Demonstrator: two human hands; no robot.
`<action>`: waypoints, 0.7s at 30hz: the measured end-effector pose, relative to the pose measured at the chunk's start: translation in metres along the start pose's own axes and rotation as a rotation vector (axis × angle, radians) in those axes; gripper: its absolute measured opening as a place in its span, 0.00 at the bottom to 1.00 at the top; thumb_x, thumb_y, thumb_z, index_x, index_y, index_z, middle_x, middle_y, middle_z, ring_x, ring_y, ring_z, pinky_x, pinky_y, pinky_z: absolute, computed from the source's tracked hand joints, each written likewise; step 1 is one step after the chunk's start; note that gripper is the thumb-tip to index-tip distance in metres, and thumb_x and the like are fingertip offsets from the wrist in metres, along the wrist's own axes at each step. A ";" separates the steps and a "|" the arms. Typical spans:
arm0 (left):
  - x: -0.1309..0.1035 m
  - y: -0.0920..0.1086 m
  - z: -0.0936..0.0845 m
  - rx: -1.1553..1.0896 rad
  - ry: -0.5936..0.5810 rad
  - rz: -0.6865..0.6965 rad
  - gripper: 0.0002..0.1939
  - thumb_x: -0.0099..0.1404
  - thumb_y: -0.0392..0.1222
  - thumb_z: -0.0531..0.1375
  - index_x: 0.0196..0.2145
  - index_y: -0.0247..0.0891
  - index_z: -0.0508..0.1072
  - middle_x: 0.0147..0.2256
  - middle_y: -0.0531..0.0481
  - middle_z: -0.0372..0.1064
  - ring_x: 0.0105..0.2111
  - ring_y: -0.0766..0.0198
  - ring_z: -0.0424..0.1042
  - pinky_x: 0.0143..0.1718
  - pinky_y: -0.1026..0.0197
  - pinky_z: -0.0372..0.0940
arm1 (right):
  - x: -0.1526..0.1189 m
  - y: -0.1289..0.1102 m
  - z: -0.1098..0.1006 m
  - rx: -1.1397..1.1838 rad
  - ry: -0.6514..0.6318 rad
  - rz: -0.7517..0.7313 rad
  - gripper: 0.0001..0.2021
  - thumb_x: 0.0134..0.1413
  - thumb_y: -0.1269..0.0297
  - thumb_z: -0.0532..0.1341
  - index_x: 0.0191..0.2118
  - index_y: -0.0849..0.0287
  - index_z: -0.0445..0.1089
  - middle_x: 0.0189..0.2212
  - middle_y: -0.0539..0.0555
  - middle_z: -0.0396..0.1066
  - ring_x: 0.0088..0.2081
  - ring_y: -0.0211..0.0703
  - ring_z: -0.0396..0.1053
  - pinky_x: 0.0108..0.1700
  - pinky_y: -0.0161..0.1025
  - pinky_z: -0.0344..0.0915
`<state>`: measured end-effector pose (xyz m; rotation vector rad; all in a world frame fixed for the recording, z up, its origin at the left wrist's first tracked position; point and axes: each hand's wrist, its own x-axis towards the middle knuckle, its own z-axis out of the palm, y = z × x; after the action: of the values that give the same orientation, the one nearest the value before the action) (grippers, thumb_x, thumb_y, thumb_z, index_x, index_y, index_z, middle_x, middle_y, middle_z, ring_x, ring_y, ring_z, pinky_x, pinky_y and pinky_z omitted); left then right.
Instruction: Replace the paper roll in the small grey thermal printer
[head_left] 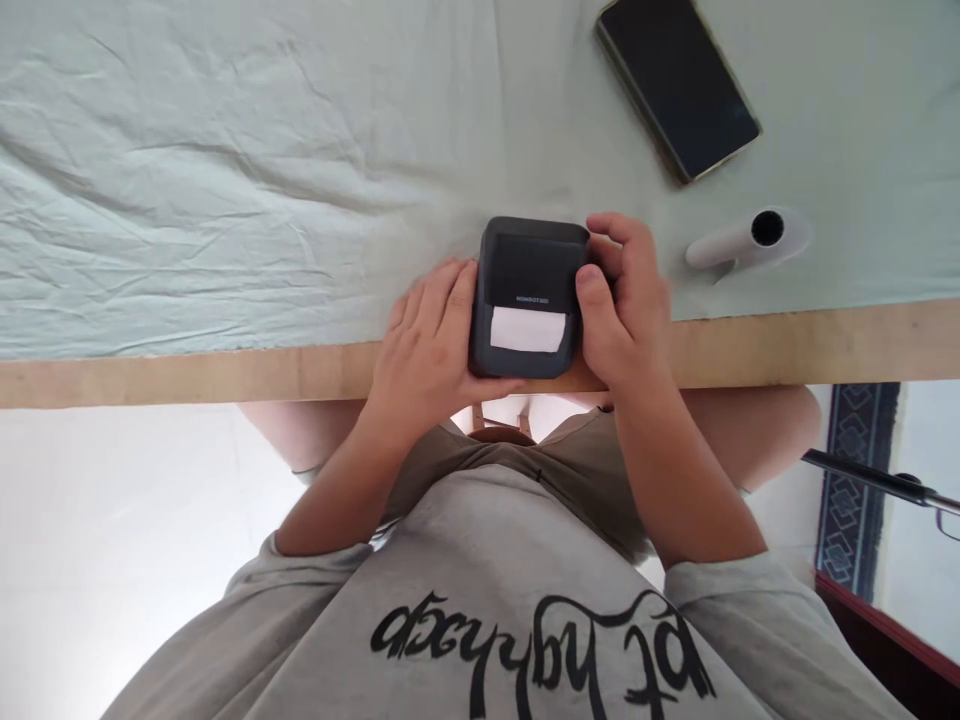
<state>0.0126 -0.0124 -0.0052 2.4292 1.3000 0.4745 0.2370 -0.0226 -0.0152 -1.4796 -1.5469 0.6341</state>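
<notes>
A dark label printer (529, 270) sits near the table's front edge, between my two hands. A strip of white label paper (527, 330) shows at its slot, below small light lettering on the lid. My left hand (427, 345) is pressed along the printer's left side, its thumb across the near edge. Around the right side curls my right hand (628, 305), with the thumb by the lid's edge and the index finger at the far right corner. The printer's underside and some right fingertips are hidden.
A dark-screened phone (679, 85) lies at the back right. Nearer, a white roll (739, 245) with a dark hollow end rests on the wrinkled pale green cloth (225, 200). The wooden table edge (750, 345) runs across in front of my lap.
</notes>
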 end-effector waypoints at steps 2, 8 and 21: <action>0.001 -0.001 0.001 0.007 -0.003 -0.009 0.61 0.57 0.78 0.66 0.73 0.38 0.52 0.69 0.30 0.60 0.71 0.37 0.60 0.71 0.41 0.57 | 0.000 -0.001 -0.001 0.020 -0.012 -0.002 0.20 0.71 0.45 0.53 0.61 0.46 0.63 0.54 0.53 0.78 0.56 0.51 0.77 0.59 0.55 0.74; 0.002 0.002 0.001 0.007 -0.037 -0.087 0.64 0.54 0.83 0.64 0.74 0.40 0.52 0.71 0.32 0.58 0.72 0.38 0.58 0.72 0.41 0.56 | 0.000 -0.006 -0.006 -0.018 -0.056 -0.006 0.20 0.71 0.45 0.52 0.62 0.45 0.62 0.54 0.54 0.76 0.57 0.54 0.76 0.61 0.59 0.73; 0.000 -0.002 0.003 0.038 -0.060 -0.112 0.66 0.56 0.84 0.60 0.74 0.33 0.49 0.73 0.40 0.53 0.73 0.43 0.53 0.74 0.49 0.52 | 0.005 -0.015 -0.011 0.018 -0.131 0.028 0.20 0.71 0.45 0.52 0.62 0.45 0.61 0.56 0.56 0.73 0.62 0.55 0.72 0.68 0.60 0.69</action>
<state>0.0126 -0.0115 -0.0085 2.3666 1.4225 0.3468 0.2390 -0.0227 0.0044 -1.4729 -1.6177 0.7729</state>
